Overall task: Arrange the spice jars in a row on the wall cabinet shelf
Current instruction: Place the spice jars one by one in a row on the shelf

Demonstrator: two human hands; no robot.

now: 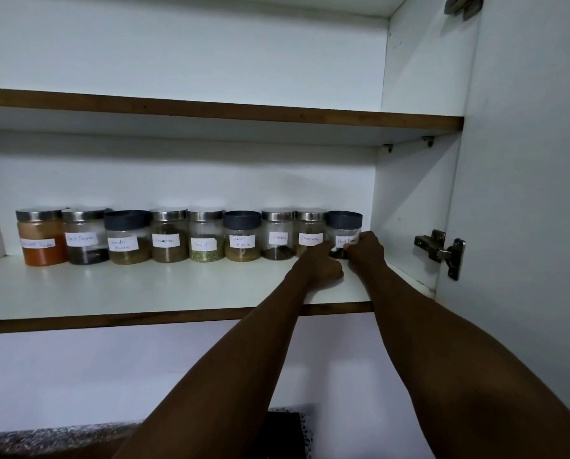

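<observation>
Head view: both hands [346,256] pinch the round, dark-lidded glass jar [344,230].

Both bare forearms reach up and forward to the rightmost jar [344,234]. The left hand [320,264] rests just left of its base, fingers curled. The right hand [364,251] seems to grip its right side, fingertips hidden.

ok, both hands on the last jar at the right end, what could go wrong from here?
1. The black pepper jar stands tight against the cinnamon jar; a nudge from the left hand could push the row out of line.
2. The right hand covers part of the label, so it may end up turned askew.
</observation>
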